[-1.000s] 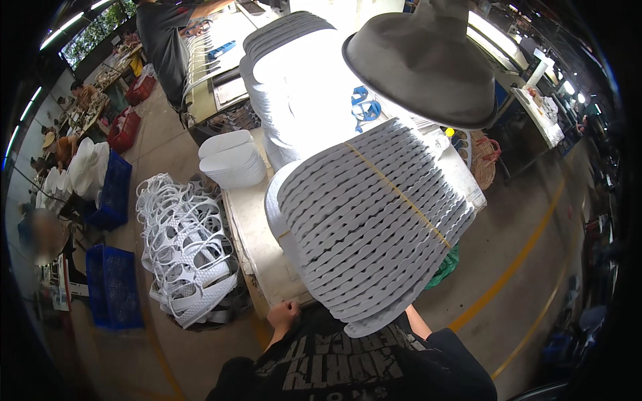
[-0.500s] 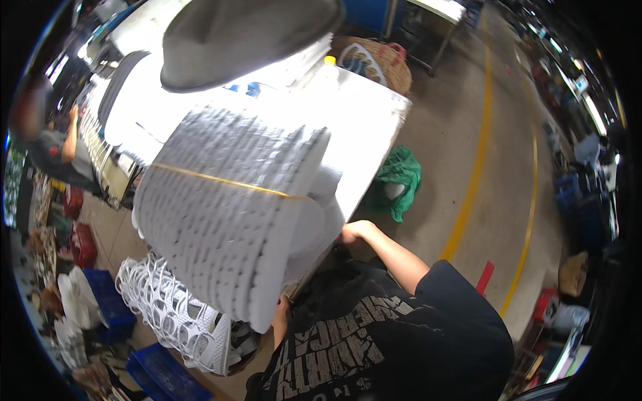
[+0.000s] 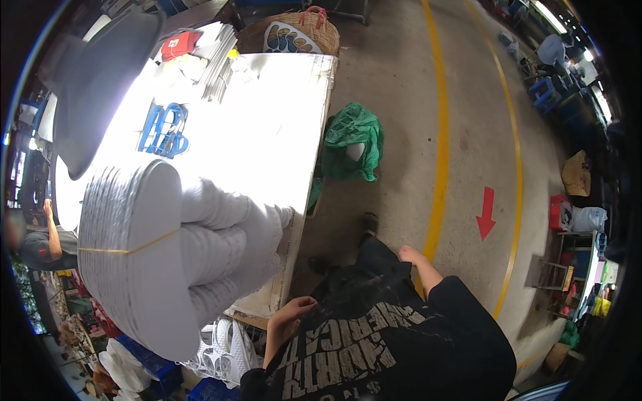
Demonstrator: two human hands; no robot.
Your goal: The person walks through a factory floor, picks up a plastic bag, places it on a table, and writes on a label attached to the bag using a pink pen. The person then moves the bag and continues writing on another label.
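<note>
My left hand [image 3: 298, 309] hangs beside the near corner of the white table [image 3: 284, 113], its fingers curled together and nothing visible in them. Close to my right hip is my right hand [image 3: 412, 255], apart from any object; its fingers are mostly hidden. Standing on the table, a large stack of white sole-shaped sheets [image 3: 157, 247] is bound by a thin yellow band. More white bundles [image 3: 231, 234] lie against its right side, towards the table edge. Farther back lie blue sole-shaped cutouts [image 3: 164, 130].
A dark lampshade [image 3: 103, 80] overhangs the table's left. Right of the table, a green bag [image 3: 356, 137] sits on the floor, and a wicker basket [image 3: 321, 33] stands behind. Yellow lines [image 3: 442, 134] and a red arrow [image 3: 486, 212] mark the floor. White netted material [image 3: 224, 347] lies below the table's near end.
My view has swung to the right, so the stack and table now sit farther left. My right hand has come away from the table edge to my side; my left hand has risen slightly.
</note>
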